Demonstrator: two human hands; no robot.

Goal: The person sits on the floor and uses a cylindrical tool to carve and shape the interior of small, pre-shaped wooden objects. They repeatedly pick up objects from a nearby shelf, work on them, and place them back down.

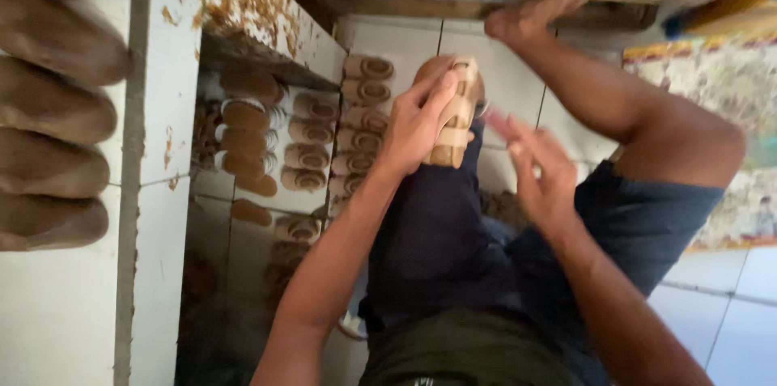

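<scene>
My left hand [417, 123] presses a tan sandal upper with straps [455, 115] against my knee, fingers wrapped over its left side. My right hand [538, 167] hovers just right of it, blurred, fingers spread and holding nothing that I can see. I sit with dark blue shorts [453, 232] on, one leg bent and the foot [530, 18] resting near a wooden bench edge.
Several brown shoe soles [57, 103] lie in a column on a white shelf [158, 70] at the left. More soles and insoles [360, 119] are stacked in rows on the tiled floor below. A patterned mat [720, 86] lies at the right.
</scene>
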